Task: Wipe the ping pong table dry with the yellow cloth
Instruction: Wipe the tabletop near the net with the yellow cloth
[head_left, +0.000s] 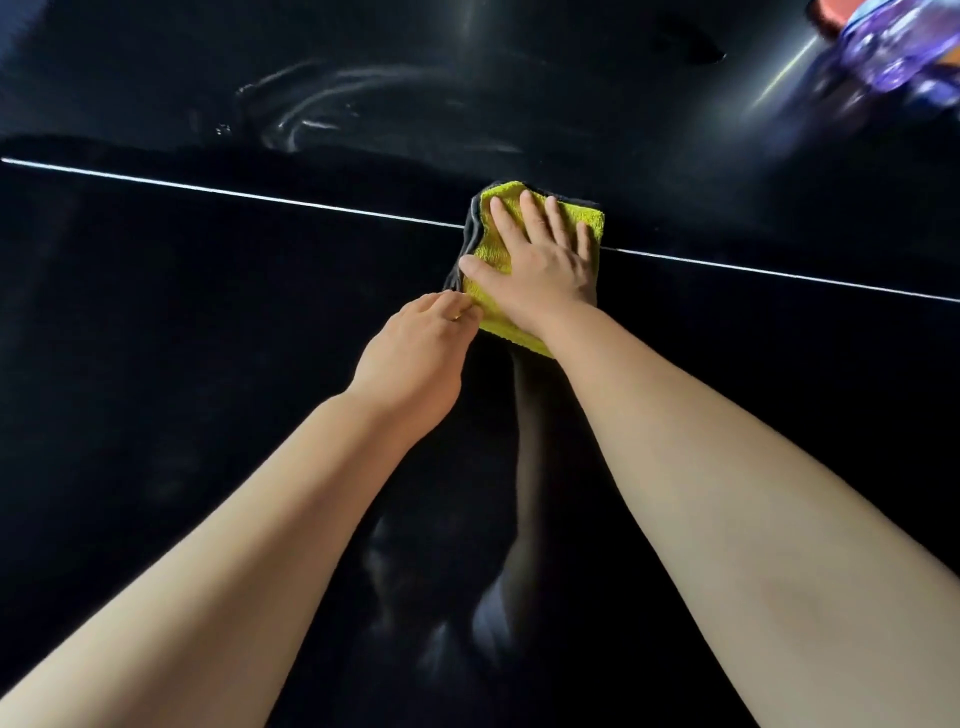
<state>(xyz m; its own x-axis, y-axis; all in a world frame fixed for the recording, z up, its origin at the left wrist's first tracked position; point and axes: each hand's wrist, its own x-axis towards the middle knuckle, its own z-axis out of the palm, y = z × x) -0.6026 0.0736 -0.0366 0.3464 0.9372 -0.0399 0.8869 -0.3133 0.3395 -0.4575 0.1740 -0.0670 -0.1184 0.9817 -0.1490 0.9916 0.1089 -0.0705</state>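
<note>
Hands meet at the cloth (491, 247), just above the middle of the frame. The right hand (540, 260) lies flat on top of it, palm down, fingers (530, 208) straight and spread toward the top of the frame, thumb stretched out to the left. The left hand (415, 348) sits lower left of it, back up, fingers curled, their tips pinching the cloth's lower-left edge; a ring (455, 316) shows on one finger. Both forearms are bare and reach up from the bottom corners, converging on the cloth.

The cloth is yellow with a grey underside showing along its left edge, folded, and rests on the dark glossy counter (208, 364) across a thin white line (234, 193). Wet streaks (311, 114) curl on the surface at upper centre-left. A blurred purple bottle (893, 47) stands at upper right.
</note>
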